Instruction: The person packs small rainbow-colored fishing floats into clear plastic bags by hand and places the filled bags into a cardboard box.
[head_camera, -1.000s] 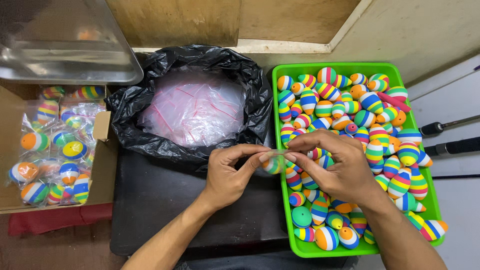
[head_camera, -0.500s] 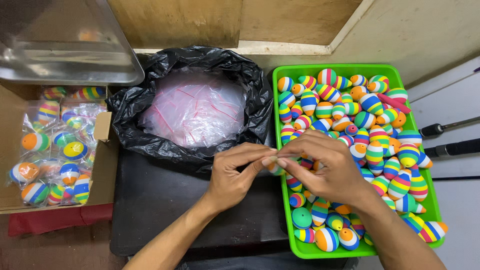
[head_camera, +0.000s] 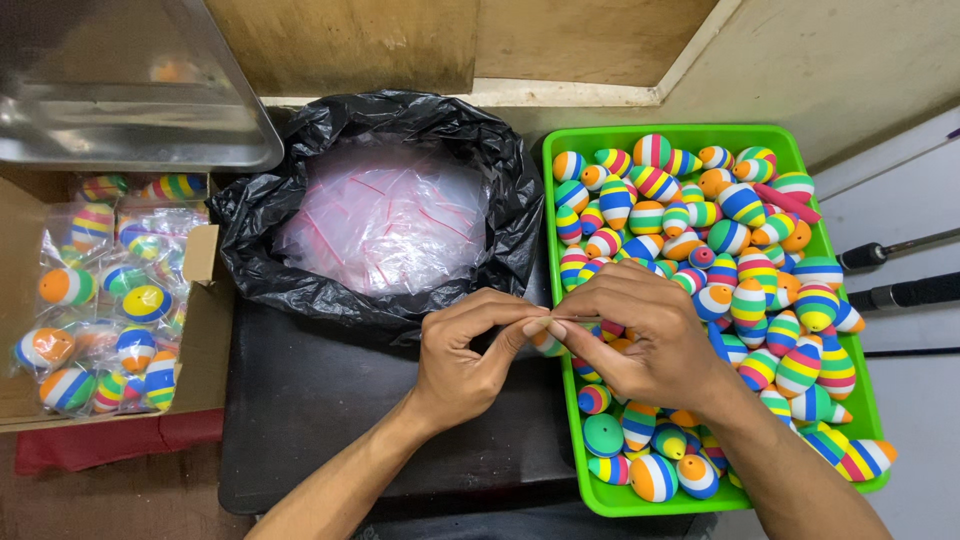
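Observation:
My left hand (head_camera: 468, 355) and my right hand (head_camera: 640, 335) meet over the left edge of a green tray (head_camera: 570, 462), fingertips pinched together on a small clear plastic bag (head_camera: 552, 335) with a striped ball partly hidden inside it. The tray is heaped with many striped foam balls (head_camera: 740, 250) in rainbow colours. Behind my hands a black bin bag (head_camera: 400, 210) lies open, holding a pile of empty clear zip bags (head_camera: 385, 220) with red strips.
A cardboard box (head_camera: 205, 330) at the left holds several bagged striped balls (head_camera: 110, 300). A metal tray (head_camera: 120, 90) overhangs the box at top left. Two dark rod handles (head_camera: 900, 270) lie at the right. My hands are above a black table top (head_camera: 320, 410).
My hands have closed in tighter on the small bag and shifted slightly down; the bag is now pinched along its top between both sets of fingertips.

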